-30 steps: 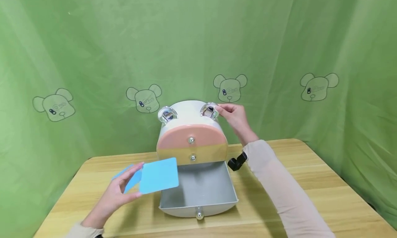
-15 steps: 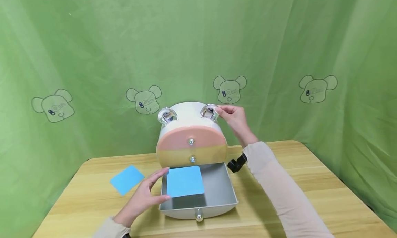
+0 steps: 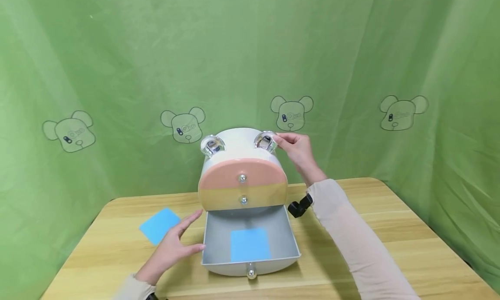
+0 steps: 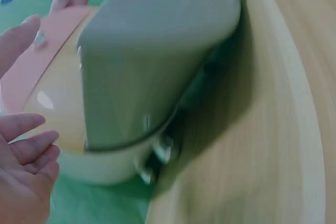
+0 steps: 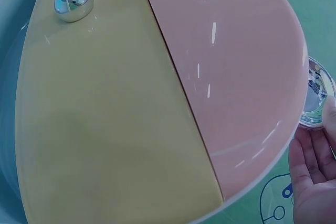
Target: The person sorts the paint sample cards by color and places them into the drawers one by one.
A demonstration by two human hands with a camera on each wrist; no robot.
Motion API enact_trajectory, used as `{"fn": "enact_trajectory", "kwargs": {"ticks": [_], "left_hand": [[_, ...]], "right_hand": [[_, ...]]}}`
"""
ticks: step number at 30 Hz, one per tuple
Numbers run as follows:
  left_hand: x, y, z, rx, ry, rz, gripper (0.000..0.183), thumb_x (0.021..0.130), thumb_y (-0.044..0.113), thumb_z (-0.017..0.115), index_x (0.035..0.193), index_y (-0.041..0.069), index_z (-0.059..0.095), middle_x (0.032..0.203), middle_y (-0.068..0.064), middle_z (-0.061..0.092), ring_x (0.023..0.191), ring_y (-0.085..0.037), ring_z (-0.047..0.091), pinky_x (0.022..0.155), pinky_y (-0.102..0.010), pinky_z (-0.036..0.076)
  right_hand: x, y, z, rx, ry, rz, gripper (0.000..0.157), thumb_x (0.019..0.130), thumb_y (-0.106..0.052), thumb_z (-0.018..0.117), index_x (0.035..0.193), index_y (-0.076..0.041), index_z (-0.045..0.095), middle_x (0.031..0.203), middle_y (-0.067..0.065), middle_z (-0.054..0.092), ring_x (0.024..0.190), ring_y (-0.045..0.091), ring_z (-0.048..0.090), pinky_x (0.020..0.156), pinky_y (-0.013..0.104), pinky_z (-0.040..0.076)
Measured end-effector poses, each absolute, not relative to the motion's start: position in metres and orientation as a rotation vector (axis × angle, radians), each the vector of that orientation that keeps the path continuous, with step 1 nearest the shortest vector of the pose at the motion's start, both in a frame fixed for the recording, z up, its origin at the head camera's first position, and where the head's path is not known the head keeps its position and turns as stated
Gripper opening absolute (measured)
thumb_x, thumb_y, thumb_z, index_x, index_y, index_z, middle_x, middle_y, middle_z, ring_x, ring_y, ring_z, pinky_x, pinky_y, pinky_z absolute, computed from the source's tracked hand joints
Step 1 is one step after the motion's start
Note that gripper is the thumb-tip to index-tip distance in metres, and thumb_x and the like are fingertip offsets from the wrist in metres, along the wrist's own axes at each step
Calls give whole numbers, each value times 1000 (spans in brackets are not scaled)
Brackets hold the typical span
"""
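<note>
In the head view a white rounded drawer box (image 3: pixel 239 144) has pink (image 3: pixel 224 174) and yellow (image 3: pixel 222 198) drawer fronts and two silver ears. My right hand (image 3: pixel 300 154) pinches the right ear (image 5: pixel 319 90) between thumb and fingers. The grey bottom drawer (image 3: pixel 218 235) is pulled out. A blue square sheet (image 3: pixel 250 244) lies in it, near its front. Just outside the drawer's left edge, my left hand (image 3: pixel 169 250) has thumb and fingers spread and holds nothing. A second blue sheet (image 3: pixel 158 225) lies on the table behind that hand, partly covered by it.
The wooden table (image 3: pixel 371 213) stretches to both sides of the box. Behind it hangs a green curtain (image 3: pixel 234 52) with printed bear heads. A silver knob (image 3: pixel 251 272) sticks out from the open drawer's front. A black device (image 3: pixel 300 206) is strapped at the right wrist.
My left hand carried a blue sheet rightward over the drawer and let go of it. The sheet dropped inside, and the hand drew back a little leftward. The right hand stayed on the ear.
</note>
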State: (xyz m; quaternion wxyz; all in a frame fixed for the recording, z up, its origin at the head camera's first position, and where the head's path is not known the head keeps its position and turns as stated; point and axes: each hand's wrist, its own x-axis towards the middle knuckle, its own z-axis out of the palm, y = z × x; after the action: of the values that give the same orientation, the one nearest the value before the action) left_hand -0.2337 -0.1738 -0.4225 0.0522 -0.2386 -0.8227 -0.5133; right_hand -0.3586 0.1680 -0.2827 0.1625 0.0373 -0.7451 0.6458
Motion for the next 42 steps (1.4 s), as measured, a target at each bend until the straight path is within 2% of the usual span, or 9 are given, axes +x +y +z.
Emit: {"fn": "enact_trajectory", "kwargs": {"ticks": [3, 6, 8, 11, 14, 18, 20, 33, 42], "left_hand": [[-237, -191, -426, -693, -2436, -1575, 75, 75, 8, 77, 140, 2, 40, 145, -19, 37, 133, -40, 32, 111, -28, 28], [-240, -212, -432, -635, -2372, -1621, 72, 77, 3, 74, 140, -2, 38, 145, -24, 35, 134, -27, 36, 103, -8, 26], [-242, -226, -435, -564, -2352, -1654, 70, 79, 1, 72, 140, -5, 37, 146, -25, 33, 134, -20, 35, 102, -6, 27], [-244, -246, -439, -377, -2392, -1693, 70, 83, 7, 70, 142, -2, 34, 148, -21, 31, 136, -21, 33, 100, -5, 28], [-249, -263, -443, -190, -2457, -1730, 72, 86, 15, 69, 145, 2, 29, 151, -16, 28, 138, -34, 26, 107, -15, 28], [-257, -283, -452, -24, -2539, -1751, 78, 88, 21, 67, 148, 4, 20, 153, -17, 22, 139, -38, 20, 115, -42, 20], [-260, -291, -459, 29, -2561, -1756, 81, 88, 22, 67, 149, 3, 17, 154, -19, 19, 139, -40, 18, 114, -50, 17], [-269, -313, -475, 138, -2666, -1742, 95, 86, 26, 70, 149, 1, 3, 156, -20, 6, 142, -40, 4, 116, -52, 9], [-273, -310, -475, 165, -2823, -1522, 106, 79, 32, 76, 149, -1, 4, 154, -27, 6, 140, -46, 2, 111, -63, 4]], "right_hand": [[-358, 169, -282, 113, -2118, 1846, 30, 84, -18, 71, 108, -1, 66, 85, -6, 68, 77, 9, 62, 74, 18, 54], [-359, 169, -282, 124, -2115, 1853, 30, 84, -18, 72, 108, -1, 66, 83, -9, 68, 79, 11, 62, 74, 18, 54], [-360, 169, -282, 126, -2111, 1862, 31, 84, -18, 72, 108, 0, 66, 82, -10, 68, 78, 10, 62, 73, 17, 54], [-361, 168, -283, 124, -2100, 1868, 31, 83, -18, 72, 107, 1, 66, 79, -12, 67, 74, 8, 62, 72, 17, 54], [-362, 168, -284, 125, -2102, 1862, 31, 83, -18, 72, 108, 1, 66, 77, -14, 67, 74, 9, 62, 71, 16, 54], [-362, 169, -284, 128, -2114, 1853, 33, 84, -19, 72, 109, 1, 65, 78, -14, 67, 77, 10, 62, 72, 16, 53], [-362, 169, -285, 125, -2120, 1849, 34, 83, -19, 72, 109, 1, 65, 79, -13, 67, 76, 9, 61, 72, 16, 54], [-359, 170, -282, 117, -2120, 1848, 30, 84, -20, 72, 107, -1, 66, 81, -10, 68, 75, 6, 60, 73, 18, 53], [-361, 169, -283, 123, -2126, 1838, 32, 84, -21, 72, 107, -1, 67, 79, -11, 67, 83, 18, 63, 73, 17, 53]]}}
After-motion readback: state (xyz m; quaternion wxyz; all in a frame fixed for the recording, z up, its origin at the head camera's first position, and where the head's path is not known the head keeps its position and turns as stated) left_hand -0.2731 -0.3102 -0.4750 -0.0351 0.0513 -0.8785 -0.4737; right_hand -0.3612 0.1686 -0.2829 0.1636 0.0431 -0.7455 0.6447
